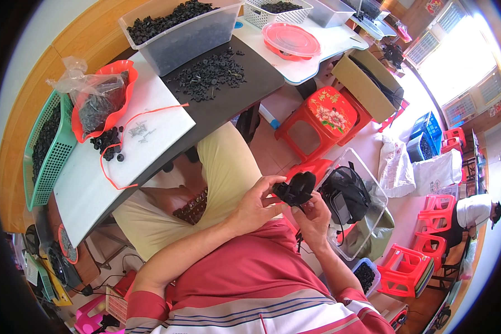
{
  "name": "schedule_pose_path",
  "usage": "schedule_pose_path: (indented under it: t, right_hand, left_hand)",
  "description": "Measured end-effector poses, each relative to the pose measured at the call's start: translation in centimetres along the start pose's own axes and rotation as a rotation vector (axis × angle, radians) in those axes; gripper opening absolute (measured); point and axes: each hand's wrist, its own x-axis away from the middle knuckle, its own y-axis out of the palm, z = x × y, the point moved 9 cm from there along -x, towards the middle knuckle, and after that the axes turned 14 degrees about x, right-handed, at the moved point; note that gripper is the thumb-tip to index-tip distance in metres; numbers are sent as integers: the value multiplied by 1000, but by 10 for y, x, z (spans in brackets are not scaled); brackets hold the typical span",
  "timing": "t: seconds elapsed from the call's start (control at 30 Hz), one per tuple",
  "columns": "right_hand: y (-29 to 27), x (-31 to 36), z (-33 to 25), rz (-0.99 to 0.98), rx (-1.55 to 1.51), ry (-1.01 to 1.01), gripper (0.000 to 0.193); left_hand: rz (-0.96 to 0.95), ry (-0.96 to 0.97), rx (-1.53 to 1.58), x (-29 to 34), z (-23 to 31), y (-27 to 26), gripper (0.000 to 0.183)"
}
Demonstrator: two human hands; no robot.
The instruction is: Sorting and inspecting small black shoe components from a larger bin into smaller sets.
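Observation:
In front of my lap, both hands are closed around a black hollow part (296,188) with a curved, shiny surface; its exact kind is unclear. My left hand (257,201) grips its left side, with the index finger along the top edge and the thumb below. My right hand (313,218) pinches it from the lower right. Some of its underside is hidden by my fingers. To the left, a table holds a red scalloped bowl (129,83) with a clear plastic bag (101,108) of dark pieces in it. Small black rings (110,142) lie beside the bowl.
A clear bin (189,47) of black parts stands on the dark tabletop, with loose pieces (212,75) before it. A green basket (44,150) is at the left edge. Right of me are a red stool (323,117) and a clear tub (373,217) holding a black bag (348,195). Another person (473,214) is far right.

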Motion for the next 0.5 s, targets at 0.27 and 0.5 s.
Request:
schedule_pose_path:
  t: [0.27,0.5]
  right_hand:
    - [-1,6,-19,172,401,-226,43]
    - [-2,4,-16,207,409,-209,51]
  left_hand:
    - [-67,76,-110,-1,-1,6,68]
    - [-79,56,-80,-1,-4,4,69]
